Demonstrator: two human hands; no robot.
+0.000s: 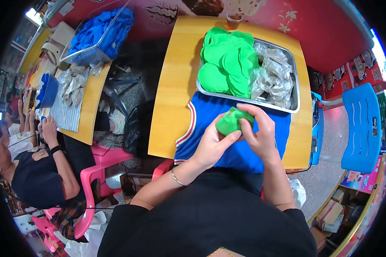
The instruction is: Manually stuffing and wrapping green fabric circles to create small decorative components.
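Observation:
A piece of soft green sheet material (232,121), gathered into a small cupped bundle, is held between my two hands above a blue cloth. My left hand (213,144) wraps its fingers around the left and underside, with the thumb along the near edge. From the right, my right hand (261,130) grips it with bent fingers and thumb. What lies inside the bundle cannot be made out. Just beyond, a metal tray (249,100) carries a stack of flat, rounded green pieces (227,64) and several clear plastic bags (273,77) with greyish contents.
The blue cloth (210,112), with a striped border, lies on the yellow table (169,85). A small cup (233,21) stands at its far edge. Left, another person (43,180) works at a table with a bin of blue material (101,36). A blue chair (361,128) is right.

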